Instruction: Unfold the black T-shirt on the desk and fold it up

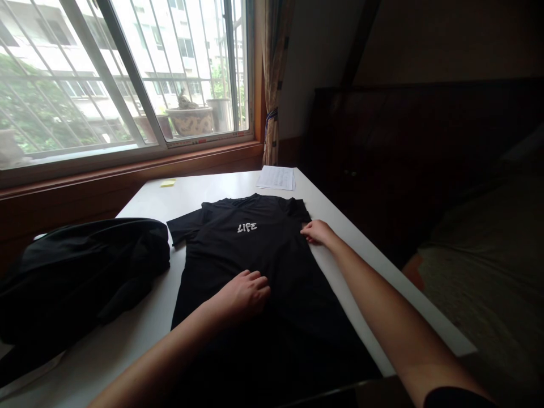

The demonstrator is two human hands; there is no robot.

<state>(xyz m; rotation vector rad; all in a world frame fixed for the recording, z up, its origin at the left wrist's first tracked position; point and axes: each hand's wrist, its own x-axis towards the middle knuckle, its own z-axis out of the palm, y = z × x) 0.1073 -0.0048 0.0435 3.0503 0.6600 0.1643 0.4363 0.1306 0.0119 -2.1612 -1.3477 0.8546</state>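
A black T-shirt (242, 258) lies spread front up on the white table (208, 182), its collar at the far end and white lettering on the chest. My right hand (318, 232) is closed in a pinch at the shirt's right edge, just below the sleeve. Over the middle of the shirt rests my left hand (250, 290), its fingers curled down toward the cloth. Its fingertips are hidden, so what they hold cannot be made out. The shirt's near end fades into deep shadow.
Heaped dark clothing (93, 266) covers the table's left side. At the back lie printed papers (276, 178) and a small yellow note (168, 183). Beyond stand a barred window (123, 85) and a tied curtain (272, 85). Dark wooden furniture (382, 153) fills the right.
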